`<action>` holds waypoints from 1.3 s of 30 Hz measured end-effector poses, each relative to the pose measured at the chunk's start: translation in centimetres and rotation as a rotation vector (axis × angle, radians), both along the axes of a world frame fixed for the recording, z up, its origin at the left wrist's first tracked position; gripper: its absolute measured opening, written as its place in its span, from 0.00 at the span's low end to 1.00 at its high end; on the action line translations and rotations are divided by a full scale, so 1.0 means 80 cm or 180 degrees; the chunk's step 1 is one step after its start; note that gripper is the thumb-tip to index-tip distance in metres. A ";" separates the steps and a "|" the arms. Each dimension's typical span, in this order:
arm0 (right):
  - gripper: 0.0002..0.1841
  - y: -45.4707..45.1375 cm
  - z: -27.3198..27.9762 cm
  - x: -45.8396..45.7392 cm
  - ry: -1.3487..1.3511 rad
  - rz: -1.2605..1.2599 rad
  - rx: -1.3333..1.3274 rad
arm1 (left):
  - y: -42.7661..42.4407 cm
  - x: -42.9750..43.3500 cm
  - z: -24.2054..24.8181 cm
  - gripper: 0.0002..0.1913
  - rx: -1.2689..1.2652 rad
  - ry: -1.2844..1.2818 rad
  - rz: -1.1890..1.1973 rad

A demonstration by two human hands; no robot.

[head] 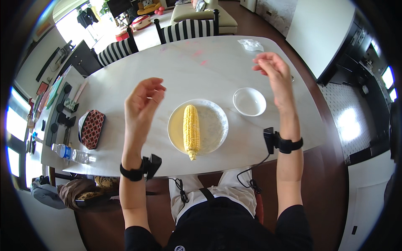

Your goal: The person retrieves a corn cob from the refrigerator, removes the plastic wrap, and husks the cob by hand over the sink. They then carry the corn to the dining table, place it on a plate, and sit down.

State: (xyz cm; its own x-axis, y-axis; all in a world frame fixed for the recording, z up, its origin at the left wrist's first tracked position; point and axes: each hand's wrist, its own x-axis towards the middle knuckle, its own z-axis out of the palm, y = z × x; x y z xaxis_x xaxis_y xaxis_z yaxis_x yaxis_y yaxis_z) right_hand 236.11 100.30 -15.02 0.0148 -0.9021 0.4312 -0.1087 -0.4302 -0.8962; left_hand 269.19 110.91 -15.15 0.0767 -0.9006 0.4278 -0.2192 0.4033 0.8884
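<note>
A husked ear of yellow corn (191, 130) lies lengthwise on a round plate (216, 127) with a patterned rim, its stalk end pointing at me and reaching over the near edge. To the plate's right sits a small white bowl (249, 102) with nothing visible inside. My left hand (144, 98) is raised to the left of the plate, fingers loosely curled and apart, holding nothing. Beyond the bowl on the right, my right hand (273, 72) is also lifted with bent fingers and no object in it. Both wrists wear black strapped devices.
A crumpled white tissue (251, 45) lies at the table's far right. Toward the left are a patterned pouch (91, 129) and a plastic bottle (73, 154) on its side. Striped chairs (188, 30) stand along the far edge. Black cables (182, 191) hang near my lap.
</note>
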 end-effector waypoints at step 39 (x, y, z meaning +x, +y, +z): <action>0.02 0.028 -0.013 0.128 0.3370 -0.0627 -0.1480 | 0.046 -0.174 -0.110 0.13 0.2429 0.3028 -0.3083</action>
